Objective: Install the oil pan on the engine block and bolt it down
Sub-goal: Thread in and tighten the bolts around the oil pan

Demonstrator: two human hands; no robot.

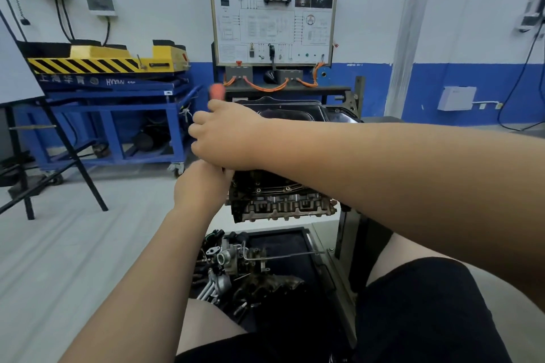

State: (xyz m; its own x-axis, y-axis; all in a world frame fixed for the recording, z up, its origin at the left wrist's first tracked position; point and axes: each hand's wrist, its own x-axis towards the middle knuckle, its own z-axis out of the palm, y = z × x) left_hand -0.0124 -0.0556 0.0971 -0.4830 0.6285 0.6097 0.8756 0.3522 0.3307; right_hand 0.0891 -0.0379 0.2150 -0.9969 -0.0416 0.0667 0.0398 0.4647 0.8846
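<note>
Oil pan [295,110] just beside right-hand fingers [198,130]

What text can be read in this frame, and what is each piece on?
"新能源汽车永磁电机控制实训台", slightly blurred: blue header of the white training board.
"上海华育": blue metal lift cart; the "HY..." lettering beside it is blurred.
Board diagram labels: too small to read.

Stand [349,233] carries engine block [280,200], with oil pan [290,112] on top. Black tray [283,240] sits below the block. On it: metal housing [224,258] and hoses at left edge, thin pipe [283,256] across the middle, rusty manifold [274,283] toward near edge. Grey floor [73,244] carries blue cart [112,127] on casters and easel legs [88,180].
</note>
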